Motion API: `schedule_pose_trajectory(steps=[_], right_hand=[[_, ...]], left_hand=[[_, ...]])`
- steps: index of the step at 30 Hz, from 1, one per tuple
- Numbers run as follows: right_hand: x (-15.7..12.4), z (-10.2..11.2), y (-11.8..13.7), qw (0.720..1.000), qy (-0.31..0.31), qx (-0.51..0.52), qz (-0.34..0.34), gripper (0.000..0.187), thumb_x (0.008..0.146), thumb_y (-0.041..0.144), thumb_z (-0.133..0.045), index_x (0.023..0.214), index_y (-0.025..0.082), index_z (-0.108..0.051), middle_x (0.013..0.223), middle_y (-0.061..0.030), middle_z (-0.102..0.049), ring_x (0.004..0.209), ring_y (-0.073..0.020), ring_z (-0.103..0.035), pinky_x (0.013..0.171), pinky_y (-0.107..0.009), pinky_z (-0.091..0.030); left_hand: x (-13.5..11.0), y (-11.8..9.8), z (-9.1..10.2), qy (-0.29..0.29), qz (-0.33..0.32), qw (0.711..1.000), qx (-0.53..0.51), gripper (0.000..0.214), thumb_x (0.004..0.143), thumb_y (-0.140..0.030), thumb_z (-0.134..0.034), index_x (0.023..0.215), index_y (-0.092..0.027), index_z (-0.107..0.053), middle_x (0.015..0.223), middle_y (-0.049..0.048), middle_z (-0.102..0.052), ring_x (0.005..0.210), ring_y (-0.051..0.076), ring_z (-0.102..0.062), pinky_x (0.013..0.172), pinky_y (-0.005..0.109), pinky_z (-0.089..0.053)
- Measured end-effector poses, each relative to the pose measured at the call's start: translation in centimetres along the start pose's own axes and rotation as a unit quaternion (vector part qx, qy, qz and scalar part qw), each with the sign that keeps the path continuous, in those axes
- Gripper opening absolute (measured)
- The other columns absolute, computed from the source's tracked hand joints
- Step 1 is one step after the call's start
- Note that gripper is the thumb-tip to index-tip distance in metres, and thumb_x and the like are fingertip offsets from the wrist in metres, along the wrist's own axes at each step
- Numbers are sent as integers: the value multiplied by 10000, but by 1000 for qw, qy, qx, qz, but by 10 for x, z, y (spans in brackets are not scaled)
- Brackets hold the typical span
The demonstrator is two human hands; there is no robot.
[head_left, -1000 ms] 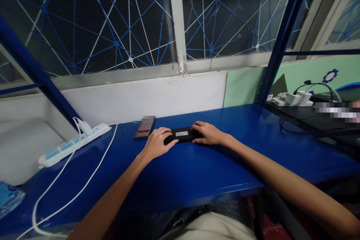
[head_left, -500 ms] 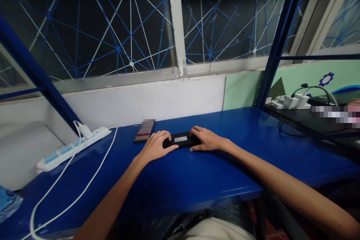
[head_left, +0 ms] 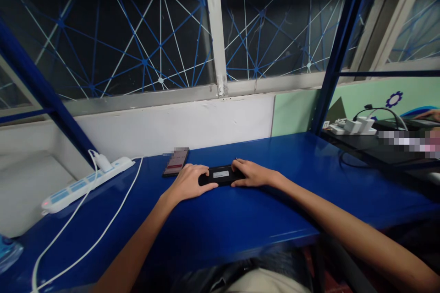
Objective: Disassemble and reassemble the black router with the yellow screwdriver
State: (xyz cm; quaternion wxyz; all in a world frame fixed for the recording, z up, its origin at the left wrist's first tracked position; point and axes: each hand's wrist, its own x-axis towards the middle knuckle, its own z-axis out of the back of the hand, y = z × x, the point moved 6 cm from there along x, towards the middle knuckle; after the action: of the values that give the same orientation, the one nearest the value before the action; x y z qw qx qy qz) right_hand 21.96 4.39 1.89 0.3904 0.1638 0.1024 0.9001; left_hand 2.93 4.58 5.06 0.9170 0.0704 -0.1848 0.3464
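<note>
A flat, black, oblong object (head_left: 225,181) with a pale label on its upper face lies on the blue desk (head_left: 220,219). Its exact kind does not show. My left hand (head_left: 190,181) grips its left end, thumb along the near edge and fingers curled at the far edge. At the opposite end my right hand (head_left: 252,174) holds it the same way, fingers and thumb closed around the edges. Both hands cover the object's ends. Just beyond my left hand, a phone (head_left: 176,162) with a lit screen rests on the desk.
A white power strip (head_left: 87,184) with a plugged-in charger and a looping white cable (head_left: 118,213) occupies the desk's left side. A plastic bottle (head_left: 9,252) shows at the left edge. On the right, another power strip (head_left: 354,127) stands on a black surface; a person's hand (head_left: 429,115) appears beyond.
Both hands keep their hold on the black object, which stays in nearly the same place. The view has shifted slightly. At the far right, more of the other person's hand shows.
</note>
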Motion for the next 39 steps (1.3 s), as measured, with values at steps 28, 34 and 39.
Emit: schedule_pose_trajectory(steps=[28, 34, 39], right_hand=[[-4, 9, -3, 986, -106, -131, 9, 803, 639, 788, -601, 1094, 127, -640, 1249, -216, -549, 1268, -390, -424, 1010, -524, -357], [-4, 11, -2, 983, -100, -156, -10, 877, 619, 832, -560, 1087, 95, -640, 1219, -231, -569, 1241, -394, -444, 998, -517, -368], [-4, 11, -1, 981, -98, -166, -19, 899, 606, 842, -559, 1095, 92, -637, 1196, -227, -582, 1210, -386, -469, 982, -506, -385]], left_hand=[[-2, 7, 1, -51, 29, 998, 26, 407, 882, -549, -517, 856, -199, -723, 921, 63, -687, 836, 222, -625, 767, 359, -472], [-3, 11, 1, -55, 39, 996, 65, 460, 876, -590, -496, 788, -187, -700, 871, 66, -683, 817, 230, -618, 737, 351, -449], [-6, 16, -9, -12, 55, 996, 64, 500, 868, -627, -479, 919, -198, -729, 1005, 93, -653, 918, 266, -599, 803, 399, -436]])
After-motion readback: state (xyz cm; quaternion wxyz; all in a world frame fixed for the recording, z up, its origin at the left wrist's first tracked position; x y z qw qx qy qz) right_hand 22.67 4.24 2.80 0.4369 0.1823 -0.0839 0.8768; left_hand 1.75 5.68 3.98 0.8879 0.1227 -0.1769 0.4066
